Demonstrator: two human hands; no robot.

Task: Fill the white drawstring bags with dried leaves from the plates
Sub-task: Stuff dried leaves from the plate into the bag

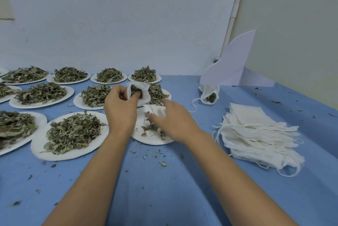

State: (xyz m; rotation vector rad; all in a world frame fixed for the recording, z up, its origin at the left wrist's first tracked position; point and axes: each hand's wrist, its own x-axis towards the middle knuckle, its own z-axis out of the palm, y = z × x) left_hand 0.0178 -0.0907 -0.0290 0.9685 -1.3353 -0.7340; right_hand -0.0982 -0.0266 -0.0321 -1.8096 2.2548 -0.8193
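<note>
Mid-fill: the left hand (119,108) has its grip curled round a small white cloth drawstring bag (144,96), at twelve o'clock of a near-empty round white paper plate (146,140). Over the dried green leaf scraps (152,127), the right hand (170,119) is blurred, its grip unclear. Next, probably: pinch them in.

You have open worktop (155,198) along the near edge. Heaped plates (38,145) crowd the left side up to the far edge; the stack of empty bags (256,134) blocks the right edge.
</note>
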